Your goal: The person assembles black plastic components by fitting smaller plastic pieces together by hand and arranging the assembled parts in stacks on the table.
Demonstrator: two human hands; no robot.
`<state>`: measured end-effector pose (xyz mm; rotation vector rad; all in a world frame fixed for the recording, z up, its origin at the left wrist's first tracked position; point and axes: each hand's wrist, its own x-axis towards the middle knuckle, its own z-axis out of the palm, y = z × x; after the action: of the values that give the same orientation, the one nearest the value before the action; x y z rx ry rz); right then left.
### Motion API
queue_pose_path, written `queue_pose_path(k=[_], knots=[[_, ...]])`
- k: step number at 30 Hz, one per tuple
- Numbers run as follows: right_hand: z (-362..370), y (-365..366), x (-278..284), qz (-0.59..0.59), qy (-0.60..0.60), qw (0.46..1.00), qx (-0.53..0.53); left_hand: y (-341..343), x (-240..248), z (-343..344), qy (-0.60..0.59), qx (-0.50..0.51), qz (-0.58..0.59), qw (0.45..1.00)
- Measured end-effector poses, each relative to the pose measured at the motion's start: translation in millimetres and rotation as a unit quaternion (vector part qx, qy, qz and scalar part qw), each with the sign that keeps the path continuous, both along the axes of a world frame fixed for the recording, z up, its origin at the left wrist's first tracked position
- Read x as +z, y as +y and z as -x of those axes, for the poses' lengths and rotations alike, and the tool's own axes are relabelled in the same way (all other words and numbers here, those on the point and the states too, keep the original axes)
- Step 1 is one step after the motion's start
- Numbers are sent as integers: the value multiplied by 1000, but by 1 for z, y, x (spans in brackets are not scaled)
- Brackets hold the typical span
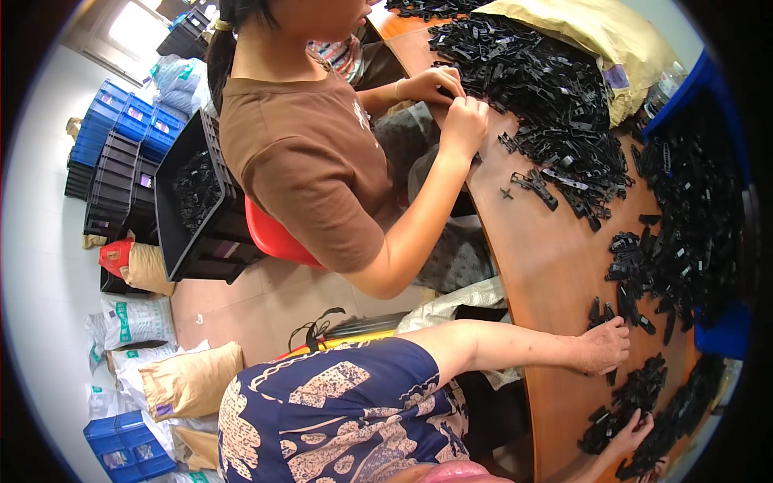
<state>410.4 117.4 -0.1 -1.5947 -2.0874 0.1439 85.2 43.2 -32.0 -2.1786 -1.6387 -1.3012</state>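
My left hand [605,347] rests on the brown table [531,258] with its fingers curled round a black plastic clip, whose end pokes out below the hand. More black clips [597,312] lie just beyond its knuckles. Lower down, my right hand [630,436] reaches from the bottom edge to a small heap of black clips [640,386]; its visible fingers are apart, at the heap's edge. Another loose pile of the clips [676,241] spills from a blue bin [721,342] at the right.
A co-worker in a brown shirt [306,161] sits on the left, hands [459,105] together at a large clip pile [531,72]. A tan sack [596,32] lies beyond. Fingers [656,469] show at the lower right. Crates [217,233] and sacks [193,378] stand along the wall.
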Motion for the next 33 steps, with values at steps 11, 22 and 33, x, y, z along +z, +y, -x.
queue_pose_path(k=[11, 22, 33], knots=[[119, -121, -21, 38, 16, 983, 177, 2, 5, 2, -7, 3, -23, 1000], [144, -134, -8, 50, -33, 982, 178, -1, 5, 11, -1, 3, -9, 1000], [138, -124, -22, -11, -12, 975, 220, 0, 6, 11, -6, -3, -13, 1000]])
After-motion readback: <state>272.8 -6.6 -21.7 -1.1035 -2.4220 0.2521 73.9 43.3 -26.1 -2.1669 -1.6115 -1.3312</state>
